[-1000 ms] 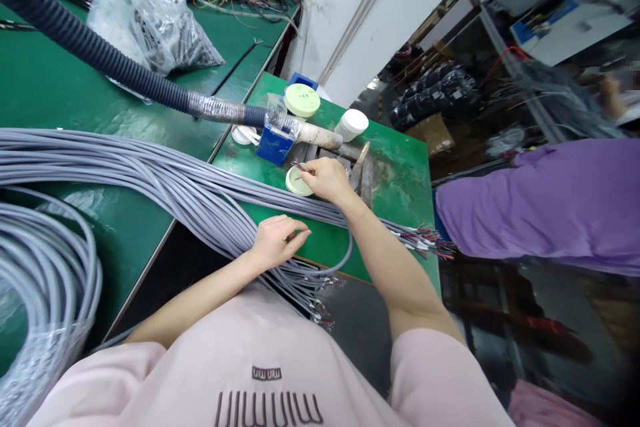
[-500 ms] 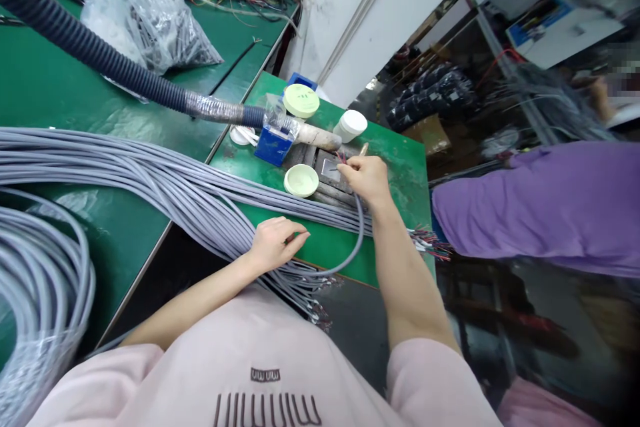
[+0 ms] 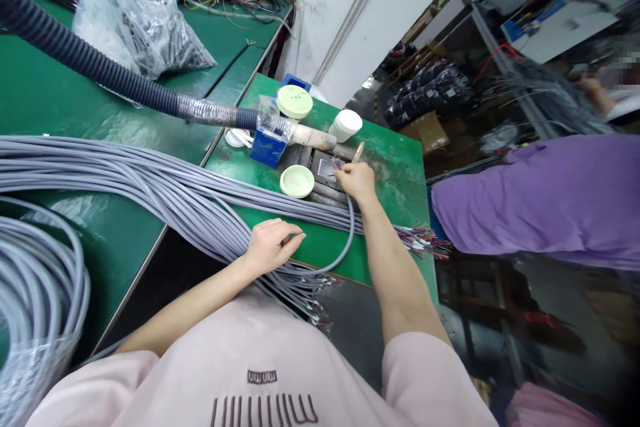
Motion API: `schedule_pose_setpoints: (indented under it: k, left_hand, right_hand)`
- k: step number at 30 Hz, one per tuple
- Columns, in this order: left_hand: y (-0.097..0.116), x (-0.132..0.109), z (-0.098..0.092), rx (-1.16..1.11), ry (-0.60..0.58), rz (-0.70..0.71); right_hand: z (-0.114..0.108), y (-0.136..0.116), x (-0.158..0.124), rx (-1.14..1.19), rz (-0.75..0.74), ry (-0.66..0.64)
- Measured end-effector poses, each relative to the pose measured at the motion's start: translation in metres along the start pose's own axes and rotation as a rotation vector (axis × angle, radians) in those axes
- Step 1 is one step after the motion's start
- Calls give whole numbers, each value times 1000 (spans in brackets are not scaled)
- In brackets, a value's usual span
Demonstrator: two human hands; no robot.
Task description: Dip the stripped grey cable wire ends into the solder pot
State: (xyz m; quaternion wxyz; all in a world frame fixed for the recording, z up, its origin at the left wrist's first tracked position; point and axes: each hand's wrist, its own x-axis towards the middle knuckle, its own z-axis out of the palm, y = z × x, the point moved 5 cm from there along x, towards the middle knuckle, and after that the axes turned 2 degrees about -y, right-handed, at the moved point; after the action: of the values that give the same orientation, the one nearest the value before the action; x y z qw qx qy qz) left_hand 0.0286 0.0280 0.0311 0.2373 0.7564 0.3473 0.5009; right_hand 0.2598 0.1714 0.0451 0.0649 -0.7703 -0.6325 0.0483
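Green table (image 3: 400, 197): spreading around the pale green dish (image 3: 296, 193); ending well to the dish's right, and on its near side along a thin brownish edge.
Person in purple (image 3: 535, 193): far right of the dish, close beside the table's right edge.
Cable bundle (image 3: 200, 227): grey, smooth, many-stranded; sweeping in from the dish's left and along its near side; one branch running on rightward to stripped, coloured ends, another reaching past the near edge.
Corrugated hose (image 3: 100, 57): dark and ribbed; arching in from the dish's far left, ending in a pale pipe just beyond the dish.
Left hand (image 3: 274, 245): on the dish's near side, laid over the bundle; thumb apart from curled fingers, underside hidden, so cannot tell whether gripping cable.
Right hand (image 3: 360, 181): right of the dish, thumb and fingers pinching the grey cable (image 3: 345, 250) close to its stripped end.
Grey cable: round, plain-jacketed; bent in one smooth loop from the dish's near side up to the right hand.
Metal square (image 3: 327, 168): shiny, set in grimy surroundings just right of the dish.
Wires (image 3: 337, 164): thin, reddish and dark, fanned at the cable's end; right of the dish, at the metal square; contact, cannot tell.
Open room: bare green patch right of the dish, past the right hand; narrow strip between bundle and near edge, crossed by the loop.
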Motion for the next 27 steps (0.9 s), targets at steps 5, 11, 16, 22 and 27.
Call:
schedule_pose_setpoints:
  k: [5, 11, 16, 22, 27]
  left_hand:
    - [1, 0, 0, 7, 3, 5]
    - [-2, -1, 2, 2, -17, -13]
    - [-5, -1, 3, -90, -34, -81]
    - [-10, 8, 8, -772, 190, -541]
    - [2, 16, 13, -1170, 344, -682]
  right_hand:
    - [0, -1, 1, 25, -1, 4]
    - [-22, -8, -23, 224, -84, 32]
    - [-53, -35, -82, 646, -226, 50]
    - [-58, -76, -135, 910, -299, -31]
    - [-50, -98, -145, 1041, -342, -126]
